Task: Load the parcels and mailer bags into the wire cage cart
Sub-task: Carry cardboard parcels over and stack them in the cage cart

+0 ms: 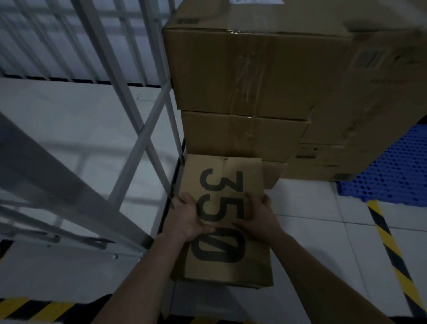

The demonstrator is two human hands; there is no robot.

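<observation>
White tiled floor (312, 208), grey wire cage cart (145, 136).
Your left hand (188, 219) and right hand (258, 219) grip a brown "350" cardboard box (226, 266), lengthwise away.

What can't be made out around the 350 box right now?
Head view:
- Underside of the 350 box: hidden by the box itself.
- Of the left hand and right hand, fingers past the box's sides: hidden by the box.
- Label on the top carton: cut off by the upper edge.
- Print on that carton's right face: blurred.

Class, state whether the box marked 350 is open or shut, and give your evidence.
Shut: the box has its printed top lying flat, with no inside showing.
</observation>
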